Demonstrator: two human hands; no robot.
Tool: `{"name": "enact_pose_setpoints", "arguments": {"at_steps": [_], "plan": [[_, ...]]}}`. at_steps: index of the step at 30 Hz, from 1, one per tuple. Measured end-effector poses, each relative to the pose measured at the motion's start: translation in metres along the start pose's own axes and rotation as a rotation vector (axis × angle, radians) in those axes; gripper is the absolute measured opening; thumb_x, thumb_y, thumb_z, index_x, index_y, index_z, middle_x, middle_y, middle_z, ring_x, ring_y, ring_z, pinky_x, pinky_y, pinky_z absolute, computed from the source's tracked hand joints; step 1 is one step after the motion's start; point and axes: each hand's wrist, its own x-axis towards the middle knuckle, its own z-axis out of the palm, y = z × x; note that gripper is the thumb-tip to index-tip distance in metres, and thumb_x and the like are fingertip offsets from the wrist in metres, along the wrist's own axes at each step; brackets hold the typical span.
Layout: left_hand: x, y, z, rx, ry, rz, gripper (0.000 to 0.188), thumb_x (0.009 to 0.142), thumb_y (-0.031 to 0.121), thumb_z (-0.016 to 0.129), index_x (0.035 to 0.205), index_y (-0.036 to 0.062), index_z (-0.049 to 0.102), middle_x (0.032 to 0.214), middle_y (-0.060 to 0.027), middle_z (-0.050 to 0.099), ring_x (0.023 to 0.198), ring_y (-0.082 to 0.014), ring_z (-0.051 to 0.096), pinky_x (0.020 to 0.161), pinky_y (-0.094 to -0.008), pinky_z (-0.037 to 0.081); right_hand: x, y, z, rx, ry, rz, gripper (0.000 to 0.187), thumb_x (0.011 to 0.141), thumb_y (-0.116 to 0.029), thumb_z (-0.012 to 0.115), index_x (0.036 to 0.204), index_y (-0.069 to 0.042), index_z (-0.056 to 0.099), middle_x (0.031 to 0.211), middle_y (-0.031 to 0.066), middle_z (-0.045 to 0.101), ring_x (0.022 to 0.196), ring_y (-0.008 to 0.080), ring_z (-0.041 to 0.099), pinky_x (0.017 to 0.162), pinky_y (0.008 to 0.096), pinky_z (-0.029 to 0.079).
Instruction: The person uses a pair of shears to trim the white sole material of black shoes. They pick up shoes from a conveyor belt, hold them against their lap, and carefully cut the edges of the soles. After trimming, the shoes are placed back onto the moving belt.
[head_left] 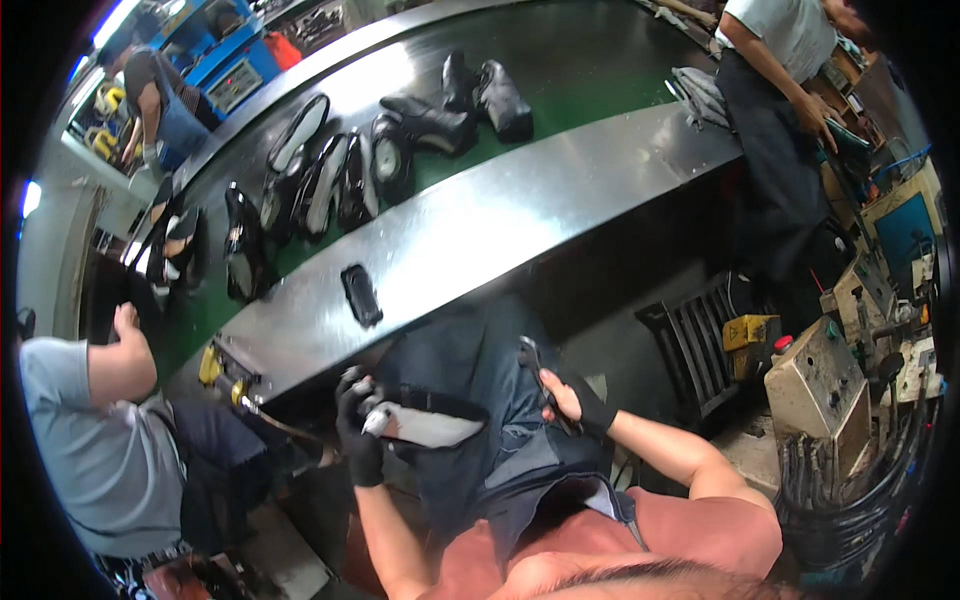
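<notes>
My left hand [362, 440], in a black fingerless glove, grips a black shoe [436, 428] by one end over my lap. The shoe lies sideways with its long pale grey face upward. My right hand [578, 400], gloved the same way, is closed around a hand tool [530, 354] with a shiny metal head; its exact kind is too small to make out. The tool's head points away from me, apart from the shoe. Beneath both hands are my dark blue trousers and apron [500, 350].
A metal ledge [470, 240] borders a green conveyor [560, 100] bearing several black shoes [430, 125]. On the ledge lies a small black object [361, 295], near a yellow-black tool [228, 376]. Co-workers stand left [100, 440] and right [775, 100]. A control box [815, 385] stands right.
</notes>
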Motion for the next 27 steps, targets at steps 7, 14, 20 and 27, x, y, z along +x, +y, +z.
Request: {"name": "enact_pose_setpoints", "arguments": {"at_steps": [7,14,20,27], "plan": [[0.025,0.016,0.058,0.445,-0.167,0.379,0.021,0.086,0.016,0.066,0.098,-0.0012,0.069,0.103,-0.0135,0.069,0.104,-0.025,0.063,0.095,-0.0383,0.047,-0.067,-0.074,0.05,0.014,-0.182,-0.284,0.046,0.102,-0.041,0.045,0.078,-0.004,0.057,0.063,0.0025,0.058,0.058,0.0104,0.061,0.056,0.0259,0.05],[0.051,-0.019,0.072,0.004,-0.309,-0.002,0.067,0.1,0.055,0.033,0.096,-0.0013,0.069,0.101,-0.0107,0.069,0.104,-0.0256,0.062,0.098,-0.0388,0.043,-0.053,-0.052,0.085,-0.071,-0.334,-0.29,0.052,0.105,-0.044,0.035,0.105,-0.001,0.064,0.092,0.0031,0.064,0.087,0.01,0.057,0.081,0.0269,0.046],[0.041,-0.025,0.082,-0.024,-0.306,0.025,0.086,0.096,0.068,0.013,0.096,0.0021,0.069,0.106,-0.0104,0.066,0.118,-0.027,0.053,0.109,-0.0425,0.031,-0.04,-0.085,0.091,0.301,-0.487,0.0,0.047,0.105,-0.043,0.035,0.118,-0.004,0.058,0.108,0.0042,0.062,0.095,0.0116,0.059,0.091,0.0281,0.049],[0.04,-0.019,0.089,0.024,-0.271,0.036,0.08,0.097,0.065,0.017,0.092,0.0032,0.067,0.102,-0.0099,0.066,0.117,-0.0275,0.052,0.107,-0.0435,0.031,-0.042,-0.122,0.071,-0.359,-0.454,-0.061,0.05,0.103,-0.047,0.037,0.097,-0.004,0.062,0.082,0.0032,0.06,0.07,0.0073,0.056,0.058,0.0271,0.044]]}}
